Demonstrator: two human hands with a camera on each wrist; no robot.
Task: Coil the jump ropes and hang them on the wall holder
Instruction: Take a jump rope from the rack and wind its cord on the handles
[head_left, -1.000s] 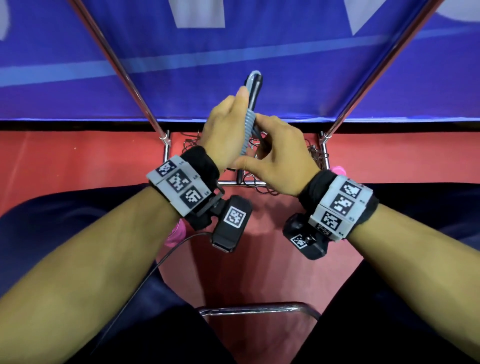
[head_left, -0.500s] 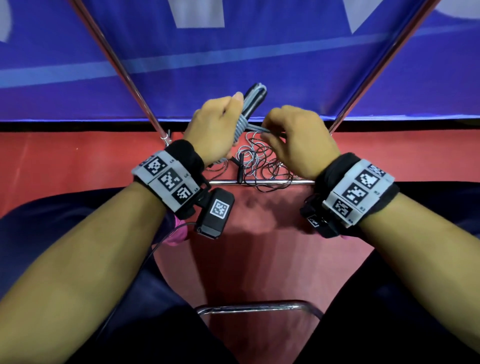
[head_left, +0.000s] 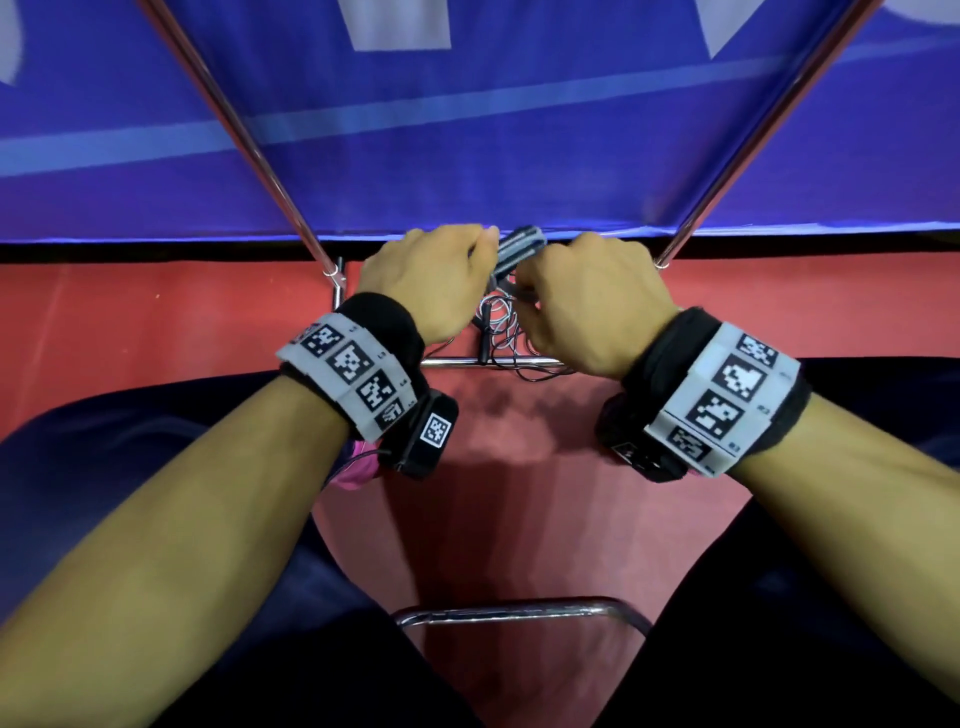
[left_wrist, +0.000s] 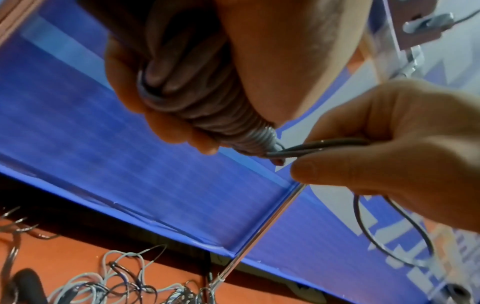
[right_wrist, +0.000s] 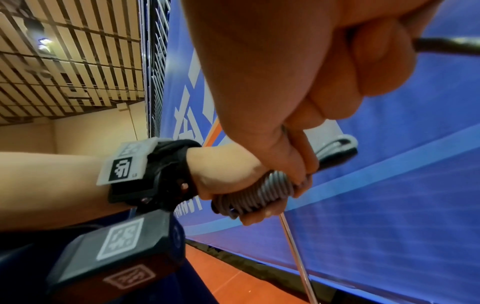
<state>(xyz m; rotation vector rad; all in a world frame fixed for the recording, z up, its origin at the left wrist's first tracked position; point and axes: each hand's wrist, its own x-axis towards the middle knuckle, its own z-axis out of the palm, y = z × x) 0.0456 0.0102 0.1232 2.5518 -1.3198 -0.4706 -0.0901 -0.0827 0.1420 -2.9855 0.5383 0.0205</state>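
Note:
My left hand (head_left: 431, 280) grips a pair of jump rope handles (head_left: 519, 249), held together low in front of the blue banner. Grey rope is wound around them in tight turns (left_wrist: 233, 121), and the coil (right_wrist: 259, 193) sits in the left fist (right_wrist: 233, 174). My right hand (head_left: 587, 306) is just right of the bundle. Its thumb and fingers (left_wrist: 389, 144) pinch the free strand of cord (left_wrist: 319, 147) where it leaves the coil. The strand runs on past the right hand (right_wrist: 446, 46). The dark handle ends (right_wrist: 335, 148) stick out beyond the fist.
A tangle of other thin ropes (head_left: 498, 322) lies on the red floor by a chrome crossbar (head_left: 452, 361). Two slanted metal poles (head_left: 249, 140) (head_left: 753, 135) frame the blue banner (head_left: 519, 156). A chair's chrome edge (head_left: 504, 610) is between my knees.
Both hands have moved forward toward the banner's lower edge. The handle bundle has tipped from upright to leaning away. The right hand left the bundle and now pinches the free strand.

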